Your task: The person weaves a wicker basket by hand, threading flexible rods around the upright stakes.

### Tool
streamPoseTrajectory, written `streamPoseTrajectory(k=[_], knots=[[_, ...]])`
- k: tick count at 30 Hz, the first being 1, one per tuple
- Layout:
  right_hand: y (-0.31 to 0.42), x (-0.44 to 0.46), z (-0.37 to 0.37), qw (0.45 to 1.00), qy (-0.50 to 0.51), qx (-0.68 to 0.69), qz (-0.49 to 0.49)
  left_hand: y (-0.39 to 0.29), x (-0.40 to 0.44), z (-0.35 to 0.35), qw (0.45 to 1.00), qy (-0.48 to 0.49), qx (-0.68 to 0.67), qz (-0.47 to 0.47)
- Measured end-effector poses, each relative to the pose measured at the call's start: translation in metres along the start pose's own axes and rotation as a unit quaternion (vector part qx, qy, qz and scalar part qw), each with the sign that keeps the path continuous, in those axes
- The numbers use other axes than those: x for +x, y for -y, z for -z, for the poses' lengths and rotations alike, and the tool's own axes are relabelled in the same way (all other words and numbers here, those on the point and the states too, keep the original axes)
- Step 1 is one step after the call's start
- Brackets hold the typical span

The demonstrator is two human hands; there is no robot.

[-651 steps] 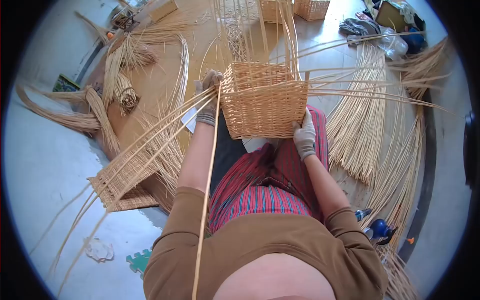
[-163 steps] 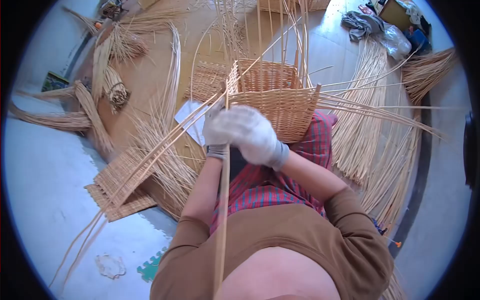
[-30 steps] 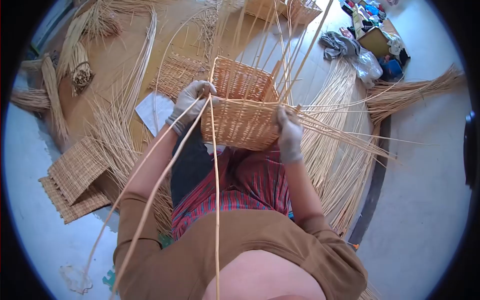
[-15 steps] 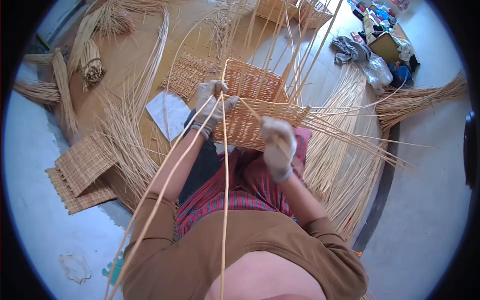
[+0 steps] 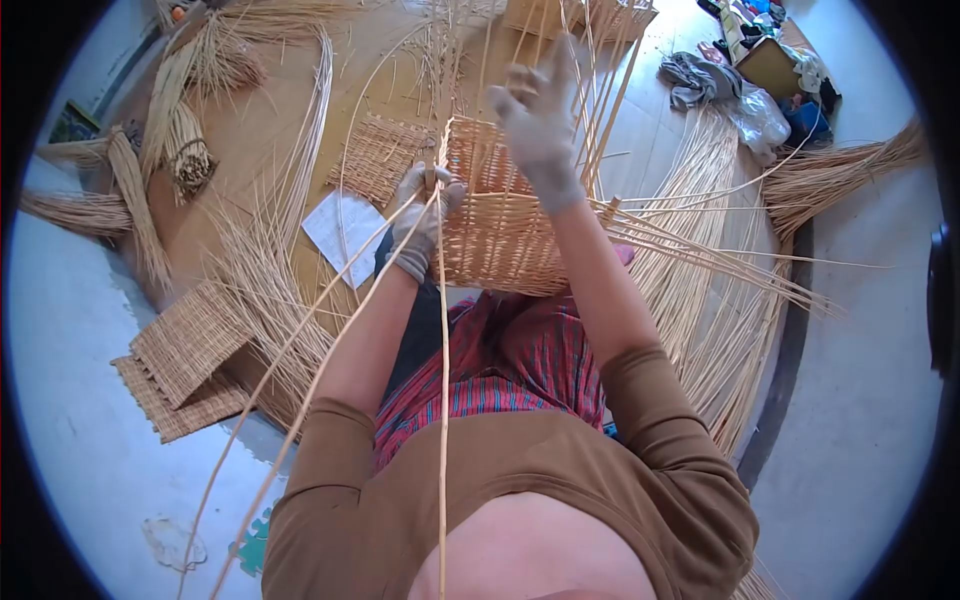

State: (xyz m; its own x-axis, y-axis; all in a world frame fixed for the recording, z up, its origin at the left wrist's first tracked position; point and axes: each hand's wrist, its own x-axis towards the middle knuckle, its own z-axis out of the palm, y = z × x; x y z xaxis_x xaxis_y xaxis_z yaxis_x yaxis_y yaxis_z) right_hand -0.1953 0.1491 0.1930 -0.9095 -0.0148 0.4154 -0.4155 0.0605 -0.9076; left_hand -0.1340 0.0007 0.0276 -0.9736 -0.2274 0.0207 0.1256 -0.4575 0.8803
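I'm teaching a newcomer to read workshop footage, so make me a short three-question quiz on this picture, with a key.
1. Multiple choice: where is the left hand?
A) on the grey cloth
B) at a corner of the wicker basket
C) flat on the lap

2. True or false: the right hand is gloved.

3. Fill in: the two overlapping woven panels lie toward the picture's lower ____ corner.

Key:
1. B
2. True
3. left
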Motion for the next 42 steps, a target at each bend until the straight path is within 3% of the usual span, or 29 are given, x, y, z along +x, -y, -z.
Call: streamPoseTrajectory(k=[1, 3, 5, 8, 9, 10, 12, 13, 14, 16, 18, 19, 20, 21, 22, 23, 25, 28, 29, 30, 31, 32, 34, 36, 37, 38, 39, 40, 42], knots=[[-0.023, -0.019, 0.026, 0.994, 0.009, 0.101, 0.049, -0.009, -0.01, -0.01, 0.998, -0.019, 0.053, -0.005], [-0.088, -0.068, 0.089, 0.989, -0.038, 0.137, -0.03, -0.009, -0.011, -0.011, 0.997, -0.043, 0.059, -0.02], [-0.104, -0.098, 0.12, 0.982, -0.092, 0.065, -0.151, -0.013, -0.014, -0.025, 0.991, -0.081, 0.071, -0.076], [-0.104, -0.124, 0.141, 0.945, -0.166, 0.192, -0.208, -0.008, -0.027, -0.03, 0.971, -0.135, 0.133, -0.144], [-0.101, -0.119, 0.147, 0.947, -0.129, 0.193, -0.221, -0.012, -0.047, -0.04, 0.978, -0.154, 0.098, -0.101], [-0.098, -0.109, 0.153, 0.951, -0.093, 0.193, -0.225, 0.024, -0.048, -0.021, 0.924, -0.213, 0.255, -0.191], [-0.109, -0.113, 0.165, 0.953, -0.078, 0.186, -0.225, 0.034, -0.065, -0.031, 0.829, -0.135, 0.409, -0.356], [-0.114, -0.116, 0.164, 0.95, -0.078, 0.212, -0.214, 0.019, -0.059, -0.055, 0.833, -0.134, 0.4, -0.358], [-0.115, -0.121, 0.16, 0.946, -0.074, 0.238, -0.206, -0.014, -0.055, -0.086, 0.911, -0.082, 0.324, -0.243], [-0.097, -0.12, 0.138, 0.94, -0.122, 0.237, -0.213, -0.032, -0.036, -0.106, 0.964, -0.032, 0.234, -0.125], [-0.081, -0.106, 0.116, 0.952, -0.192, 0.155, -0.18, -0.036, -0.005, -0.098, 0.926, 0.093, 0.336, 0.145], [-0.075, -0.084, 0.102, 0.981, -0.165, 0.087, -0.053, -0.008, -0.001, -0.087, 0.952, 0.082, 0.291, 0.042], [-0.066, -0.054, 0.086, 0.988, -0.136, 0.019, 0.073, -0.011, -0.002, -0.091, 0.951, 0.083, 0.295, 0.039], [-0.038, -0.026, 0.072, 0.972, -0.101, -0.141, 0.161, -0.014, -0.008, -0.096, 0.931, 0.047, 0.361, 0.032], [-0.034, -0.016, 0.071, 0.952, -0.075, -0.223, 0.196, -0.014, -0.017, -0.1, 0.906, 0.012, 0.423, 0.028], [-0.031, -0.006, 0.07, 0.923, -0.053, -0.299, 0.235, -0.014, -0.019, -0.101, 0.924, 0.002, 0.381, 0.023], [-0.052, -0.011, 0.094, 0.975, -0.048, -0.094, 0.193, -0.008, -0.015, -0.094, 0.939, -0.003, 0.344, 0.02], [-0.081, -0.081, 0.143, 0.981, -0.14, 0.116, 0.067, -0.021, -0.027, -0.103, 0.939, -0.002, 0.343, 0.029], [-0.104, -0.101, 0.157, 0.977, -0.167, 0.136, 0.001, -0.02, -0.036, -0.113, 0.895, -0.064, 0.419, -0.14], [-0.091, -0.105, 0.165, 0.977, -0.168, 0.13, 0.002, -0.011, -0.038, -0.115, 0.832, -0.05, 0.498, -0.24], [-0.067, -0.107, 0.171, 0.986, -0.157, 0.034, -0.047, -0.002, -0.039, -0.116, 0.75, -0.055, 0.566, -0.338], [-0.049, -0.112, 0.174, 0.982, -0.145, -0.06, -0.101, 0.002, -0.043, -0.126, 0.753, -0.048, 0.567, -0.331], [-0.041, -0.082, 0.177, 0.957, -0.092, -0.276, -0.009, 0.005, -0.052, -0.158, 0.719, 0.171, 0.641, -0.205], [-0.068, -0.027, 0.179, 0.893, -0.053, -0.429, 0.123, 0.019, -0.051, -0.167, 0.741, 0.154, 0.634, -0.158], [-0.098, -0.004, 0.188, 0.848, -0.05, -0.488, 0.202, 0.017, -0.047, -0.169, 0.704, 0.167, 0.675, -0.145], [-0.099, 0.005, 0.197, 0.848, -0.051, -0.487, 0.201, 0.016, -0.043, -0.169, 0.664, 0.179, 0.714, -0.129], [-0.096, 0.012, 0.205, 0.989, -0.105, -0.098, 0.038, 0.016, -0.04, -0.167, 0.664, 0.179, 0.715, -0.125], [-0.09, 0.018, 0.209, 0.931, -0.138, 0.308, -0.138, 0.017, -0.036, -0.165, 0.663, 0.182, 0.712, -0.143], [-0.054, -0.02, 0.21, 0.969, -0.22, 0.095, -0.055, 0.021, -0.042, -0.162, 0.663, 0.19, 0.708, -0.15]])
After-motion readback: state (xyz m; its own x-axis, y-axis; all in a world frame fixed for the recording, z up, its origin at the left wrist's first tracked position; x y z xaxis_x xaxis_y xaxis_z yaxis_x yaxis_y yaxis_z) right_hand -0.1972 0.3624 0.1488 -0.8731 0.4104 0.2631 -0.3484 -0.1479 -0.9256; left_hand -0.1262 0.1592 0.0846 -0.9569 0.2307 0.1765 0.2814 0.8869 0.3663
